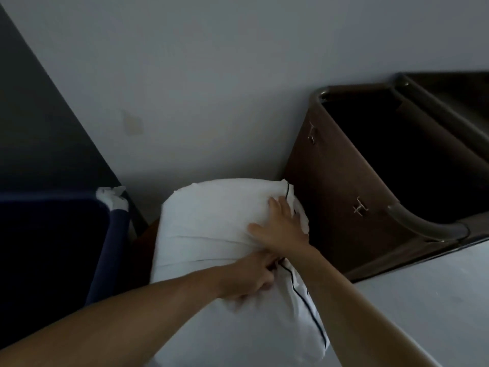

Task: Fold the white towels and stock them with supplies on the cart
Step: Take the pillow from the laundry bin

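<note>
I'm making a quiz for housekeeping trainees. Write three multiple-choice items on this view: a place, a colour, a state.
1. The brown fabric cart bag stands where, from the white folded towel stack with dark piping? A) left B) right C) on top
2. The fabric bin left of the stack is: A) dark blue B) red C) green
3. The right hand: A) holds a bottle B) hangs free C) lies flat on the stack
Answers: 1 B, the bag is at the stack's right edge; 2 A, its side shows dark blue; 3 C, straight fingers spread on the towels.
</note>
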{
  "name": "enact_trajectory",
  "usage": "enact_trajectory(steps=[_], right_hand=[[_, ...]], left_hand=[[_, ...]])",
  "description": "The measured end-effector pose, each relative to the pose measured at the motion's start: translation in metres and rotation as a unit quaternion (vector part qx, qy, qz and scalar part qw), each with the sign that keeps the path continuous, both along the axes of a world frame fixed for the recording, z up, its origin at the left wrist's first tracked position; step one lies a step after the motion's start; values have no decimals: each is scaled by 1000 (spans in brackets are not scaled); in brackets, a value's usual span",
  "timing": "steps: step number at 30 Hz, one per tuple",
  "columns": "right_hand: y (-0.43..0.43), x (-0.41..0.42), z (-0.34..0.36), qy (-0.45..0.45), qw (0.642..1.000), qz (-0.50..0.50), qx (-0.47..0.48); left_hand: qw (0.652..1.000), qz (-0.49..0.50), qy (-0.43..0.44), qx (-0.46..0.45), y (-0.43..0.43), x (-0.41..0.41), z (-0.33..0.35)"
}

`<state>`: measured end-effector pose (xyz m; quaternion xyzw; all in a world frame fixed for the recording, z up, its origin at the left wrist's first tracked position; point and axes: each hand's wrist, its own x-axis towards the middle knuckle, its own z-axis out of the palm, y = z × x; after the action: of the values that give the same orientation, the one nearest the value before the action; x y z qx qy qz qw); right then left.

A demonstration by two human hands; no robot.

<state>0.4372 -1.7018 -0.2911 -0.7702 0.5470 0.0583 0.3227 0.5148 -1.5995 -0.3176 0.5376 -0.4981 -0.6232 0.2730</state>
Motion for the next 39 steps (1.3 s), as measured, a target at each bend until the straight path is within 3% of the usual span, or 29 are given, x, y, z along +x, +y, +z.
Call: enact_trajectory(steps=[3,5,6,8,9,11,13,15,17,20,26,29,31,33,35,37,39], right_hand=[[-6,-3,-24,14,1000,14,-9],[-10,-4,-31,2,1000,12,-9],[-12,-6,-33,-3,1000,12,-12],[-11,-12,-33,10,999,24,-35],[-9,-16,-32,25,998,34,-54],[-4,-25,-28,58,993,56,-87],[2,-33,-19,107,987,59,-109],[15,-33,-10,153,978,40,-139],[33,-26,-9,153,975,16,-161],[45,-28,-28,137,983,-32,-115],[17,-89,-108,79,989,-125,-18],[4,-98,-133,24,967,-253,29],[0,-99,-148,-1,957,-284,55],[-4,-97,-157,-26,943,-319,88],[-11,-93,-164,-15,937,-329,113],[-19,-91,-170,-9,937,-322,131],[-23,-88,-175,-24,936,-320,145]], left_hand=[[994,-60,-87,-11,11,24,3],[995,-5,-94,-44,17,49,7],[983,32,-144,-107,18,64,8],[893,57,-353,-273,12,102,6],[847,16,-445,-291,8,119,3],[802,-80,-555,-206,-1,139,-6],[784,-119,-592,-148,-9,132,-24],[787,-95,-591,-147,-17,108,-40],[783,-68,-600,-148,-28,82,-51],[772,-56,-614,-156,-43,53,-62],[773,-60,-589,-227,-72,39,-60],[812,100,-531,-221,-65,67,-57],[828,203,-504,-139,-46,97,-66],[868,284,-407,-21,-22,121,-77],[890,380,-238,79,1,139,-87],[879,444,-91,149,23,145,-100],[861,468,-28,196,35,142,-113]])
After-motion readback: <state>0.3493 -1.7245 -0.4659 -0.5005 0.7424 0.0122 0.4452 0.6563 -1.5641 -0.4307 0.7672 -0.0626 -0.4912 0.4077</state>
